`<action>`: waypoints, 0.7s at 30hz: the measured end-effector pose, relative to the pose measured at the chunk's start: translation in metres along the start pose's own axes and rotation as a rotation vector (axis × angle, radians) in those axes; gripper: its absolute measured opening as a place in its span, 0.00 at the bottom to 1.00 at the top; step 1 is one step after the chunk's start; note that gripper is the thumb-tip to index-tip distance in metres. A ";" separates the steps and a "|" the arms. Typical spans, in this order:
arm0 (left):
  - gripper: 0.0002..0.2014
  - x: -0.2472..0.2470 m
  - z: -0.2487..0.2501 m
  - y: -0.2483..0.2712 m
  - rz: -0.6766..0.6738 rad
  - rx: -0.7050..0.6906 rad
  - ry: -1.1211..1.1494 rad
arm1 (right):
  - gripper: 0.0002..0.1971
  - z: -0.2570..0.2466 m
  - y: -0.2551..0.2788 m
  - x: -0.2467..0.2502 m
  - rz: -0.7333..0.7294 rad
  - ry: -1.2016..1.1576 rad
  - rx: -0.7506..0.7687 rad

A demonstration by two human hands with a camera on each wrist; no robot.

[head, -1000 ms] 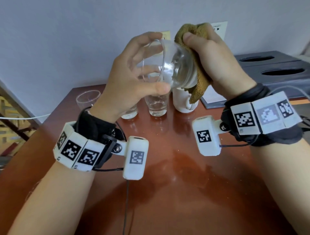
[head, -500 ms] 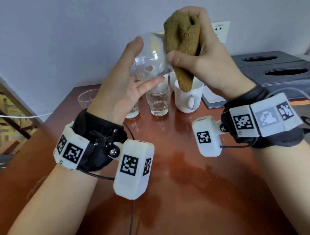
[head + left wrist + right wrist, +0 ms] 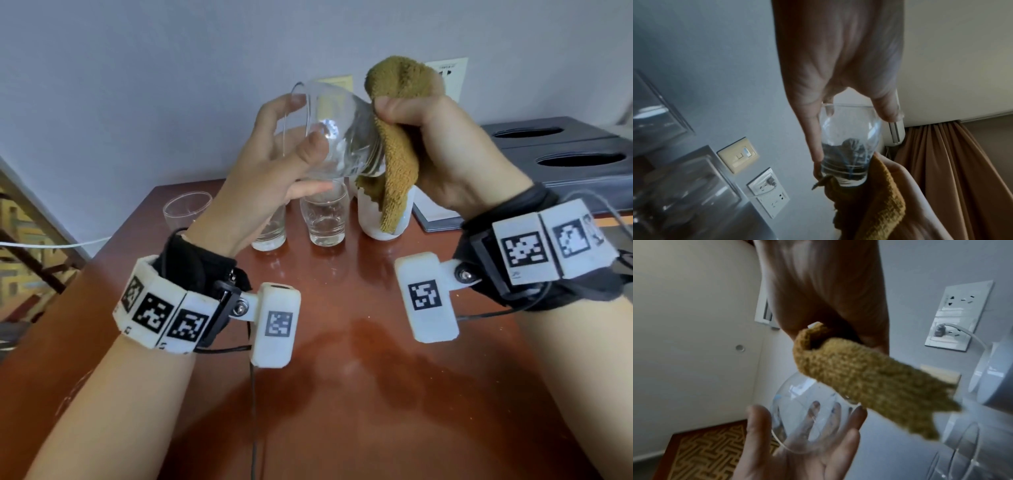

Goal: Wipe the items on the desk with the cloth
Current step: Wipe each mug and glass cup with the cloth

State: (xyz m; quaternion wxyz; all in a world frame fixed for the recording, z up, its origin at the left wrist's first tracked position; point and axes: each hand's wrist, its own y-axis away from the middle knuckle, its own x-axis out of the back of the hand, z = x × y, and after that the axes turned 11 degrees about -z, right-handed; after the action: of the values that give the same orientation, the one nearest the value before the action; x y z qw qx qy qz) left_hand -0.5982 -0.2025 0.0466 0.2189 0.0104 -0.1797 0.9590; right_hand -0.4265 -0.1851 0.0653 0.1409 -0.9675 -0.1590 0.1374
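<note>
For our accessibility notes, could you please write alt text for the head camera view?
The left hand holds a clear glass tilted in the air while the right hand grips a mustard cloth against its base. Below, three glasses and a white mug stand on the reddish desk.

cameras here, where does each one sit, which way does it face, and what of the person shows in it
Head: worn on the head, looks down at the desk; both forearms, left hand, right hand.
Left wrist: looks along the left hand's fingers up at the wall.
Right wrist: looks along the right hand at the cloth; the left palm shows too.
Shared: all three show the held glass and the cloth.
</note>
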 end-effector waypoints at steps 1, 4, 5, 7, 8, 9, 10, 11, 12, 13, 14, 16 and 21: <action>0.40 0.000 0.001 0.000 0.010 -0.006 0.020 | 0.20 0.000 0.001 -0.001 0.023 0.086 0.034; 0.37 0.000 0.000 -0.001 0.052 0.003 0.023 | 0.12 0.002 0.004 -0.008 0.019 0.473 0.115; 0.36 -0.001 0.000 -0.002 0.071 0.016 -0.001 | 0.09 0.002 0.006 -0.010 -0.009 0.558 0.141; 0.30 -0.001 -0.002 -0.003 0.106 0.056 -0.042 | 0.05 0.005 0.008 -0.014 -0.088 0.646 0.194; 0.25 -0.002 -0.003 -0.003 0.111 0.078 -0.054 | 0.05 0.007 0.009 -0.017 -0.132 0.650 0.224; 0.23 -0.003 -0.004 -0.003 0.105 0.098 -0.058 | 0.07 0.008 0.009 -0.019 -0.171 0.639 0.257; 0.24 -0.004 -0.005 -0.003 0.095 0.122 -0.059 | 0.09 0.011 0.009 -0.021 -0.197 0.626 0.288; 0.25 -0.006 -0.006 -0.003 0.084 0.136 -0.059 | 0.12 0.011 0.009 -0.022 -0.205 0.618 0.308; 0.27 -0.008 -0.006 -0.003 0.081 0.144 -0.053 | 0.13 0.013 0.007 -0.021 -0.187 0.622 0.316; 0.29 -0.010 -0.007 -0.003 0.082 0.141 -0.042 | 0.13 0.013 0.005 -0.020 -0.149 0.639 0.309; 0.29 -0.011 -0.007 -0.003 0.087 0.136 -0.033 | 0.12 0.012 0.004 -0.018 -0.098 0.662 0.288; 0.31 -0.012 -0.005 -0.004 0.121 0.113 -0.012 | 0.08 0.011 0.001 -0.012 -0.007 0.700 0.209; 0.28 0.000 -0.004 -0.007 0.253 0.099 0.123 | 0.07 0.016 -0.002 -0.009 -0.069 0.720 0.120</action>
State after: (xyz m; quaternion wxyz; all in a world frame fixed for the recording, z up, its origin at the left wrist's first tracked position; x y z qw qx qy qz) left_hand -0.5948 -0.1948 0.0450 0.1061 -0.0606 -0.1183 0.9854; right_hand -0.4397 -0.1830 0.0532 0.2489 -0.9379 -0.1235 -0.2077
